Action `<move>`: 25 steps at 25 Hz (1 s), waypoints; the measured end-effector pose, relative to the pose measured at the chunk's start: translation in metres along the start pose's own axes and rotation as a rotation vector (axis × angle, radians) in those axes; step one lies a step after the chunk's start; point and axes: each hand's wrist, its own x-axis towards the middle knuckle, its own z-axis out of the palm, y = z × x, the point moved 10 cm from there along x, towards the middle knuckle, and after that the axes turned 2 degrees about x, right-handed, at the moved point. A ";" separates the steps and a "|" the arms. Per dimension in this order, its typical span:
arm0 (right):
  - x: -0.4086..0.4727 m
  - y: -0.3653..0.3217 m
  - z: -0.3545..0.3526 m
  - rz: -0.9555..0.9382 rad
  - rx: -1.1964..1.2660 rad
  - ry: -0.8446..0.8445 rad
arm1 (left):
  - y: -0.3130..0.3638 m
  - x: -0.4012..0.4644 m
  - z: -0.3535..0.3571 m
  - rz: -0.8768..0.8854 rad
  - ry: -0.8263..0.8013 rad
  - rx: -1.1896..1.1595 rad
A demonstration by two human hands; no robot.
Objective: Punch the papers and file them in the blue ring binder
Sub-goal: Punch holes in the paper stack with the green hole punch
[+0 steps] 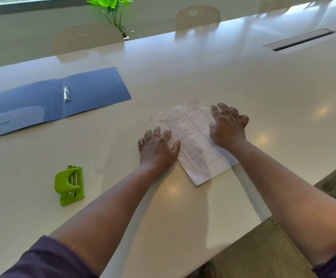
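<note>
now both hands — left (157,149), right (228,127) — flat on papers (193,145)

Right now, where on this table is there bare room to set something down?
Bare table runs between the open blue binder and the papers, also right of the papers up to the cable slot. A smaller patch lies between the green punch and the left hand. Both hands, left and right hand, crowd the papers.
</note>
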 end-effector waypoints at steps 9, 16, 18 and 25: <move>-0.031 -0.061 0.061 -0.158 -0.022 -0.331 | -0.002 0.002 0.002 -0.007 0.000 0.024; -0.032 -0.062 0.061 -0.150 -0.060 -0.321 | -0.001 0.001 0.000 -0.003 0.004 0.025; -0.030 -0.062 0.061 -0.146 -0.064 -0.330 | -0.001 0.000 0.000 -0.009 0.002 0.017; -0.029 -0.064 0.058 -0.119 -0.044 -0.402 | -0.002 -0.001 -0.001 -0.020 -0.016 -0.017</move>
